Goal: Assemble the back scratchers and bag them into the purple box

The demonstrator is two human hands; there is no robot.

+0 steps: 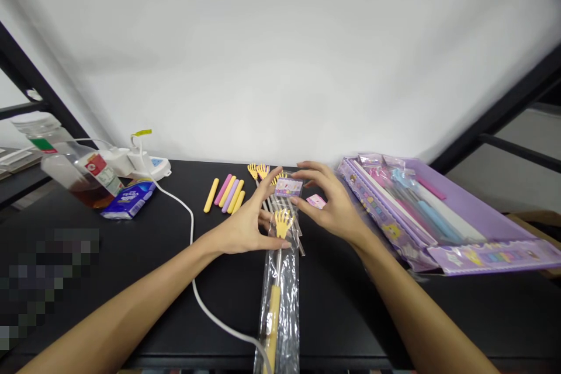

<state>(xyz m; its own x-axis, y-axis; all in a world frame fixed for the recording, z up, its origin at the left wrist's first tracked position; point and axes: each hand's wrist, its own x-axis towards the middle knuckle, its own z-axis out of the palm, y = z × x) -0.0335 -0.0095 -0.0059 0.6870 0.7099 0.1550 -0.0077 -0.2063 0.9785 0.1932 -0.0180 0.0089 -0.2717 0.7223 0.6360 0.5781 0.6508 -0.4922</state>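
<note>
I'm at what looks like a home desk (333, 310): power strip (162, 167), drink bottle (65, 166), tissue pack (128, 200) at frame left.

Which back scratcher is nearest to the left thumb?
The yellow-handled back scratcher in the clear plastic sleeve: the left hand lays its thumb across this neck, while other yellow heads lie farther back.

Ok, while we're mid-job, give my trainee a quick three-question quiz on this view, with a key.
1. Which hand's thumb lies across the clear sleeve?
2. True or false: the blue packet lies nearer the bottle than the purple box.
3. What colour is the handle inside the clear sleeve? A) pink B) yellow C) blue

Key:
1. The left hand
2. True
3. B
</note>
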